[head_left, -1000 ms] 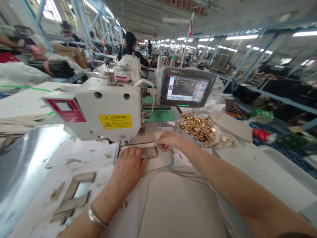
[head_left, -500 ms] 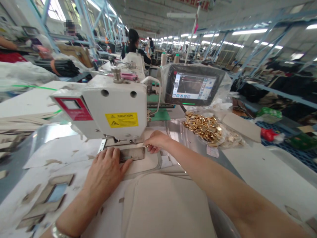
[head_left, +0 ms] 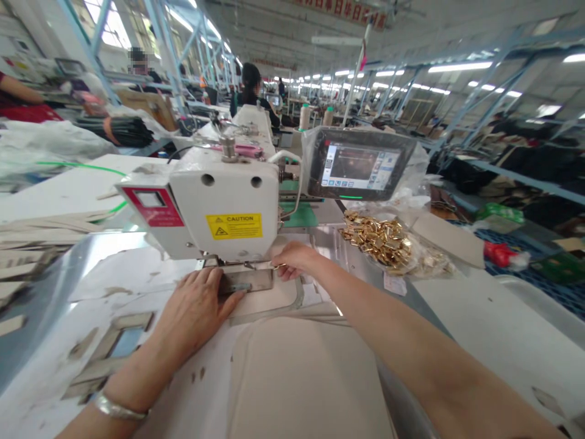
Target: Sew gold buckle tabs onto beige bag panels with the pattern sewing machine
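Under the head of a white sewing machine (head_left: 228, 195) lies a beige panel (head_left: 274, 299) with a metal clamp plate (head_left: 260, 280) on top. My left hand (head_left: 201, 305) rests flat on the left end of the plate, its fingers stretched out and the thumb along the near edge. At the plate's right end, close by the needle area, my right hand (head_left: 295, 259) pinches a small gold-coloured metal piece (head_left: 276, 266), mostly covered by the fingers. Nearer to me is a stack of beige panels (head_left: 306, 372).
Gold metal fittings (head_left: 379, 238) are heaped in a plastic bag on the right, below a control screen (head_left: 359, 163). Beige frame-shaped offcuts (head_left: 109, 353) lie at the left on white sheeting. Beige strips (head_left: 41, 238) are piled farther left. Other people sit in the background.
The camera view has tilted up and turned slightly left, so everything sits a little lower and farther right. Both hands keep nearly the same place at the clamp plate.
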{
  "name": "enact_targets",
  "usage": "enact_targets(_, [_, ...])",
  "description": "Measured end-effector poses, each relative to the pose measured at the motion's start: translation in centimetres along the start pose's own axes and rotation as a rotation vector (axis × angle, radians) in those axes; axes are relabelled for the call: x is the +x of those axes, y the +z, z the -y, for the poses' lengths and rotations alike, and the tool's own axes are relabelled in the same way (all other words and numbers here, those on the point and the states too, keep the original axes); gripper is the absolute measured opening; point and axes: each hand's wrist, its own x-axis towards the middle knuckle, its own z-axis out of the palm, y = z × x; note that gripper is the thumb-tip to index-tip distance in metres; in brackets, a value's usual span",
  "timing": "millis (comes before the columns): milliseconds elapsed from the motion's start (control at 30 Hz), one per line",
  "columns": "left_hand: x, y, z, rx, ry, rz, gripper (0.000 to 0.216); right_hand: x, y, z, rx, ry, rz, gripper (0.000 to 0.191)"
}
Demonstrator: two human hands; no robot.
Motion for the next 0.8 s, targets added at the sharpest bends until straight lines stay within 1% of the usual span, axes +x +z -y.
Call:
enact_targets(133, [0.3,0.2,-0.8,-0.082,0.046,-0.006,0.046,-0.2,-1.5,-1.3,0.016,0.003,-0.017,0.019])
enact_targets(300, [0.1,0.9,-1.0,-0.267,0.096,0.002,0.041,-0.4,-3.2,-2.7,0.039,0.028,-0.017,0.019])
enact_targets(433, [-0.3,1.1,-1.6,-0.296,0.155,-0.02,0.036,-0.9,-4.6,-3.8,0.058,0.032,-0.045,0.017])
enact_targets(567, [-0.5,0.8,-3.1,-0.279,0.26,-0.056,0.029,-1.2,-5.9,-5.1,0.066,0.022,-0.076,0.015])
enact_targets(700, [-0.2,0.3,-4.9,-0.267,0.321,-0.037,0.025,-1.6,-6.9,-6.1,0.062,0.01,-0.116,0.014])
enact_targets(800, [0.0,-0.5,-6.5,-0.284,0.338,0.003,0.023,-2.0,-7.0,-6.3,0.081,0.004,-0.151,0.013])
